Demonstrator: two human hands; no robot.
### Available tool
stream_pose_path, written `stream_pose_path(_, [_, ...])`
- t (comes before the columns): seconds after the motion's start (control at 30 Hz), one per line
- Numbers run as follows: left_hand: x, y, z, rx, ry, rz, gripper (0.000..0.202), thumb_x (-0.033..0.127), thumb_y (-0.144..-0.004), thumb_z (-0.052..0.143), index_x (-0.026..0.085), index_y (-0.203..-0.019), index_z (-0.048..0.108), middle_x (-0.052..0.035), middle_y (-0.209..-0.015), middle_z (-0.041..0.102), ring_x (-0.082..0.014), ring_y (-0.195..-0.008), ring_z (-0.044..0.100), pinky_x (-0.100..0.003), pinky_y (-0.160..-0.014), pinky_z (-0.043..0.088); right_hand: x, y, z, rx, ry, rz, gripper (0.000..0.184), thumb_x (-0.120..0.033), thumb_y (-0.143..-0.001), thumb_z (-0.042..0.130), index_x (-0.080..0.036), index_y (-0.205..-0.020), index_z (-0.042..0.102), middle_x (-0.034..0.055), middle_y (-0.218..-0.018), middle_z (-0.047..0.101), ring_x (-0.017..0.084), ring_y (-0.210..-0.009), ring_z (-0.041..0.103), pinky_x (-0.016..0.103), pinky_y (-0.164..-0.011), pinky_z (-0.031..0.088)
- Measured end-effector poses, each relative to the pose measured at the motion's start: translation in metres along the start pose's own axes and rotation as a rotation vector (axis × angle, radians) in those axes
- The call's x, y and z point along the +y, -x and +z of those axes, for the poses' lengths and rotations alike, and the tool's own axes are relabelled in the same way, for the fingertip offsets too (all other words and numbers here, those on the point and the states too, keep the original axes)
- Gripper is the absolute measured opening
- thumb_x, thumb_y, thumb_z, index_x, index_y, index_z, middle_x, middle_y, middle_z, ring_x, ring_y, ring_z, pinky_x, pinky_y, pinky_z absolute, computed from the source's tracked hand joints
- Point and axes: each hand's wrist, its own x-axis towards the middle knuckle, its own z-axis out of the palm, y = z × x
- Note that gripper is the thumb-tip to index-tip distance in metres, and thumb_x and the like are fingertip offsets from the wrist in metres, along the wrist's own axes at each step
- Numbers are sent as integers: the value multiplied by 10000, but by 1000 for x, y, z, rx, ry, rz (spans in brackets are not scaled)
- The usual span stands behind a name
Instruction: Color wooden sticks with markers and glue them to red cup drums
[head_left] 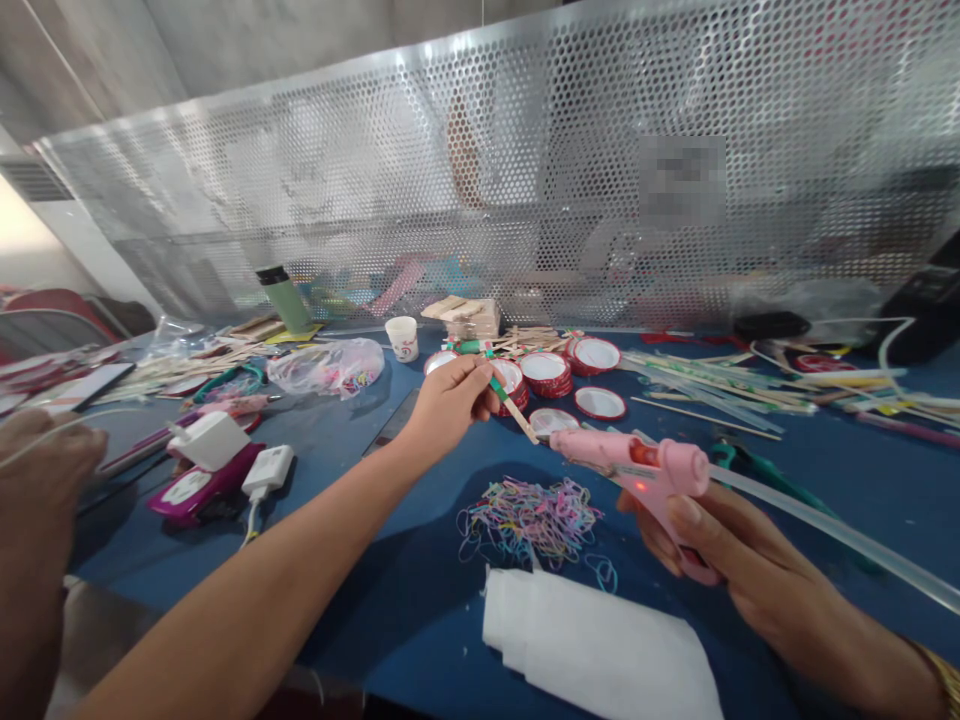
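Observation:
My left hand [454, 405] is closed on a flat wooden craft stick [517, 410] with green wrapping near the fingers; its bare end points down and to the right. In my right hand [731, 555] is a pink hot glue gun [622, 456], its small light glowing orange. The nozzle is at the stick's bare end; whether they touch I cannot tell. A long translucent glue stick [832, 540] runs out of the gun's back. Below lies a heap of colourful rubber bands [529, 520]. Red-rimmed white discs [546, 368] are stacked behind the hands.
At left are another person's hand [45, 480], a purple power strip [202, 490] and white chargers [214, 440]. Rolled white paper [592, 640] lies in front. A paper cup [403, 338] and green bottle [285, 300] stand before a perforated metal divider [360, 200]. Green-handled scissors [787, 480] lie right.

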Motion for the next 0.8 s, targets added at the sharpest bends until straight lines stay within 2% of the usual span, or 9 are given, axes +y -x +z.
stream_pose_path(0.13, [1,0,0,-2,-1,-8,207,226,-917,480,168,-733,556,25,-547,581,-55,-451,471,-201,-455,313,3,-3,-1,26,37,-50,516,-664,-900,455,-213,-667,546,-6,-608,494,129,-548,412,265,-516,394])
stream_pose_path(0.4, [-2,0,0,-13,-6,4,212,247,-912,485,172,-728,559,23,-556,583,-60,-457,473,-209,-468,327,2,-2,1,63,33,-23,543,-692,-883,456,-210,-652,550,-4,-609,508,121,-532,413,259,-493,384])
stream_pose_path(0.8, [-1,0,1,-7,-13,-14,228,231,-931,476,175,-728,560,19,-556,585,-60,-448,473,-223,-464,318,2,0,-1,-3,5,-23,505,-644,-908,455,-216,-655,544,-4,-627,477,142,-572,410,280,-540,400])
